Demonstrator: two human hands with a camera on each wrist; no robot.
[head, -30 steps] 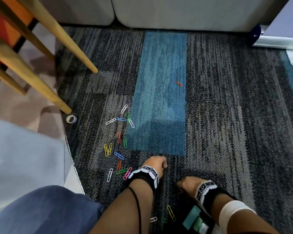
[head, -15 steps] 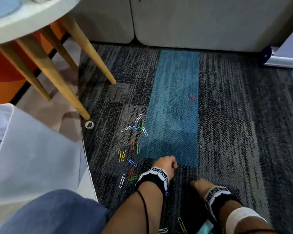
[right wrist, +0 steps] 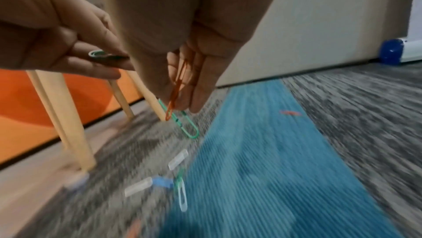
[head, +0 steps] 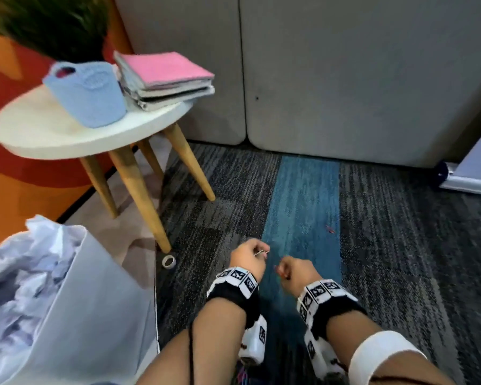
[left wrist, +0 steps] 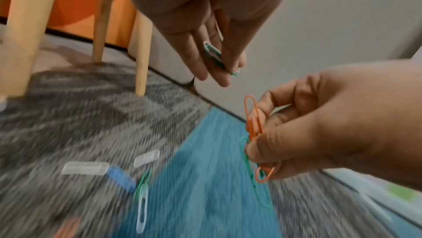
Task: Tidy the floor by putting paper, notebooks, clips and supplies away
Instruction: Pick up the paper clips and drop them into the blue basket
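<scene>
Both hands rose, right hand [head: 295, 270] pinching two clips [left wrist: 255, 144].

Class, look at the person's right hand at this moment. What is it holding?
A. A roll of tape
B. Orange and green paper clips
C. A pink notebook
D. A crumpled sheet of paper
B. The left wrist view shows the right hand pinching the orange paper clip and the green paper clip. The roll of tape lies on the carpet.

Notebooks [head: 164, 79]: three stacked; basket [head: 88, 93]: one; tape roll [head: 169, 262]: one.
</scene>
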